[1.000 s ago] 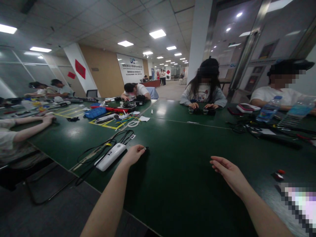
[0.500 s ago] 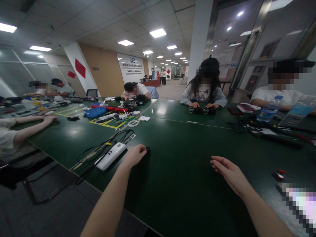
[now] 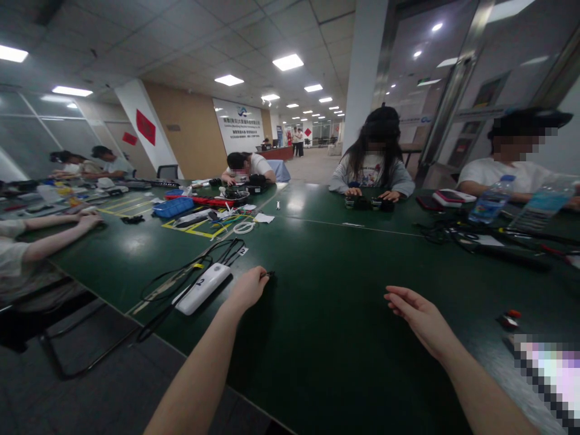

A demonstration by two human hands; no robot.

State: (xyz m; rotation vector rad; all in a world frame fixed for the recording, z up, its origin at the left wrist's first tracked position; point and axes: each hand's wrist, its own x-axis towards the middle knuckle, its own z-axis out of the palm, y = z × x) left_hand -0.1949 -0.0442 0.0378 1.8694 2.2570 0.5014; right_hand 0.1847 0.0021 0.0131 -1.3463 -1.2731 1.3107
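My left hand (image 3: 248, 291) is closed, its fingertips pinching a small black object (image 3: 270, 275) just above the green table (image 3: 335, 356). Most of that object is hidden by the fingers, and its kind cannot be made out. To the left of this hand lies a white power bank-like device (image 3: 202, 289) marked "2". Black cables (image 3: 163, 284) loop around and across it. On the right, my right hand (image 3: 414, 311) hovers over the table, loosely curled, with the index finger stretched out and nothing visible in it.
A small red-and-black item (image 3: 510, 320) and a blurred-out bright screen (image 3: 550, 374) lie at the right. Bottles (image 3: 492, 199) and cables stand farther back. Across the table sits a person (image 3: 371, 157) with both hands on dark objects. A blue basket (image 3: 173, 207) is at the left.
Both hands stay almost where they were. The small black object in my left hand looks slightly turned and shows less. The whole view has shifted very slightly.
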